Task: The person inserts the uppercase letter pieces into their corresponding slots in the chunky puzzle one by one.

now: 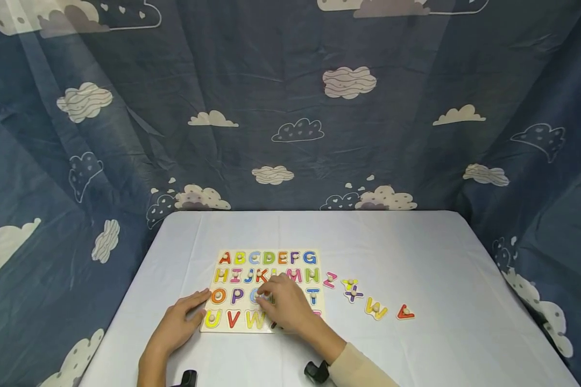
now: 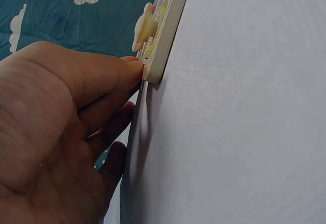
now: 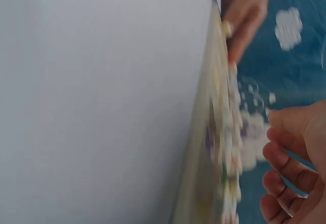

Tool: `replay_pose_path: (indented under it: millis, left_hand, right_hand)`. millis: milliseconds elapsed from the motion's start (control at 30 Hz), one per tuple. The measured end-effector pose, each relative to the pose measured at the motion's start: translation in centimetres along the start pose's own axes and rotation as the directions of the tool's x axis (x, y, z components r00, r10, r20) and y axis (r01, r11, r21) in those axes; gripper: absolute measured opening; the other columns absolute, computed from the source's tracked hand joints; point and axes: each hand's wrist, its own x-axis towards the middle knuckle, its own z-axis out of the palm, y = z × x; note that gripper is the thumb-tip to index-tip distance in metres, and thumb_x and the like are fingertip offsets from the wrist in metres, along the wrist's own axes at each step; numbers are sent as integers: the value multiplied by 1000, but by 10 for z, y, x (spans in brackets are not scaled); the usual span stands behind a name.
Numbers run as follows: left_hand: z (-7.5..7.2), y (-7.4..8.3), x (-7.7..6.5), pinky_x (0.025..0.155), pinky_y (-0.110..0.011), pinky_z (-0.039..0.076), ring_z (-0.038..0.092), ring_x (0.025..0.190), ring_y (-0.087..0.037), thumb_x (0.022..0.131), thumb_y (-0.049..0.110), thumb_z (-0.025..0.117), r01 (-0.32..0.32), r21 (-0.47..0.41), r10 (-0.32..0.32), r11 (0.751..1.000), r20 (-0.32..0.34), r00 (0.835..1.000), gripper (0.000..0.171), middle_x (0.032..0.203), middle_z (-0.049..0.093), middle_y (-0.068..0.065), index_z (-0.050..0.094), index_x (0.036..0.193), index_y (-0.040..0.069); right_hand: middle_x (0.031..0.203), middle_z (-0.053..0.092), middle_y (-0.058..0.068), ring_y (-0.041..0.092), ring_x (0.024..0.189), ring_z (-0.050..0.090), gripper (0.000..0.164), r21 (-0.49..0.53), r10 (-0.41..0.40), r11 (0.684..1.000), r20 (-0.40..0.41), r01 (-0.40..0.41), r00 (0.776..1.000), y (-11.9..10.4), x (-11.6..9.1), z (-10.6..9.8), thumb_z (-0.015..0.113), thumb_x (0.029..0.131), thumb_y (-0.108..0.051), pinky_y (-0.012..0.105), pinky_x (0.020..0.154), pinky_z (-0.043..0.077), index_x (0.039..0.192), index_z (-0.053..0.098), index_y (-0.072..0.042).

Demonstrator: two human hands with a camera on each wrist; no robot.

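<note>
A wooden alphabet puzzle board (image 1: 242, 330) with coloured knobbed letters lies on the white table. At its left edge, my left hand (image 1: 178, 322) touches the side with its fingertips; the left wrist view shows the thumb and finger (image 2: 133, 71) against the board's corner. Over the middle of the board hovers my right hand (image 1: 288, 303), near a blue letter (image 1: 253, 295) and covering several letters. Nothing shows between its loosely bent fingers (image 3: 285, 158) in the right wrist view, where they stand apart from the blurred board (image 3: 196, 158).
Right of the board lie loose letters: a pink Z (image 1: 329, 280), a yellow Y (image 1: 349, 282), a purple X (image 1: 353, 294), a yellow W (image 1: 376, 309) and a red letter (image 1: 405, 313). A dark cloud-patterned cloth (image 1: 290, 70) hangs behind the table (image 1: 440, 258).
</note>
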Motion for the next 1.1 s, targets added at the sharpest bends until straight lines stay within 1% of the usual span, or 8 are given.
replay_pose_path:
  millis: [67,167,267,433,633,900,1000,1100]
  left_hand:
    - [0,1,0,120,-68,28,39,152,-35,101,21,64,2,-4,-2,1000,2,1000,50,159,49,-4,56,150,23]
    - [0,3,0,120,-69,27,39,152,-35,100,21,65,3,-3,-3,1000,3,1000,50,159,50,-4,56,150,24]
    - [-1,4,1,120,-69,26,39,152,-35,100,21,65,3,-4,-3,1000,3,1000,51,159,49,-4,56,150,23]
    - [0,5,0,121,-70,24,39,152,-35,101,20,64,11,-11,-11,1000,7,1000,50,160,49,-3,56,150,23]
    - [1,4,-2,120,-70,26,39,152,-36,100,20,65,25,-6,-25,1000,2,1000,50,159,49,-4,56,149,25]
    - [1,4,-3,120,-71,27,40,151,-36,100,20,65,29,3,-29,1000,-1,1000,51,159,50,-5,57,149,25]
    - [1,4,-3,120,-70,26,40,151,-35,100,20,65,28,6,-28,1000,-3,1000,51,159,50,-4,56,149,25]
    - [1,4,-2,120,-70,26,39,152,-35,100,19,65,27,-3,-27,1000,-1,1000,51,159,49,-3,56,150,25]
  right_hand:
    - [86,69,-7,8,83,56,11,-2,42,999,-30,-42,999,14,-7,-13,78,90,-26,30,83,54,97,80,-18]
    - [86,69,-9,8,84,55,11,-14,100,995,-75,-101,992,35,-17,-33,80,89,-27,26,73,50,97,80,-19]
    - [89,70,-10,9,87,57,12,-19,150,988,-107,-153,983,53,-28,-53,81,89,-26,27,74,50,98,80,-19]
    - [92,73,-5,17,89,60,13,-23,241,969,-144,-246,960,83,-49,-84,83,88,-22,32,74,50,99,80,-15]
    - [92,73,-1,23,94,62,18,-91,327,934,-178,-347,928,120,-83,-116,82,88,-22,40,75,52,102,79,-11]
    - [96,74,6,28,93,63,24,-144,447,870,-174,-471,878,153,-132,-148,81,88,-24,46,70,53,106,78,-9]
    - [98,74,9,30,92,64,28,-154,500,841,-142,-518,854,160,-145,-154,82,87,-26,49,70,54,108,78,-7]
    - [104,75,14,36,97,66,33,-163,536,823,-91,-544,839,165,-153,-157,81,88,-30,56,78,55,108,77,-5]
